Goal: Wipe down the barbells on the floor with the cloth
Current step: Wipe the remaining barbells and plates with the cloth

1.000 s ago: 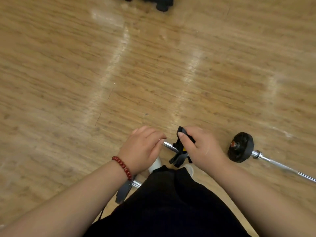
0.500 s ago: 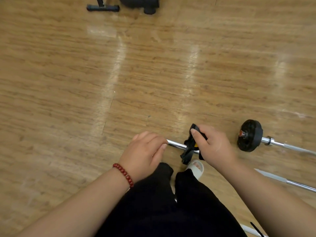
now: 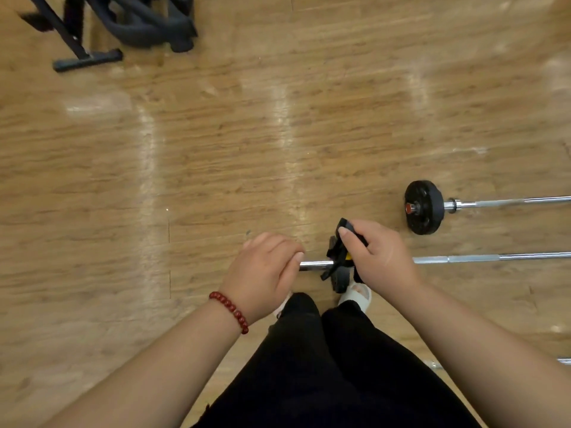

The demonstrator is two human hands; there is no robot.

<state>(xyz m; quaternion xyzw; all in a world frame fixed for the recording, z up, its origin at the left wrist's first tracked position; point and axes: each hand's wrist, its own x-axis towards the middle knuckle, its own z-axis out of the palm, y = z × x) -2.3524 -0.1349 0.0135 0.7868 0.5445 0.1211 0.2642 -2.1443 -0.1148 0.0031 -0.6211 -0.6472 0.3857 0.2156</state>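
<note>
A chrome barbell lies level across the wooden floor in front of my legs, and its shaft runs off to the right. My left hand is closed around its left end. My right hand grips a black clamp collar with a yellow spot, which sits on the bar just right of my left hand. A second barbell lies further back on the right, with a black weight plate on its near end. No cloth shows in the head view.
Black exercise equipment with a floor bar stands at the top left. My feet in white slippers and my black trousers are right below the bar. A bit of another chrome bar shows at the right edge.
The gap between my hands has grown: my right hand with the collar has moved right along the bar. The bar now lies level rather than slanted, and the view takes in more floor.
</note>
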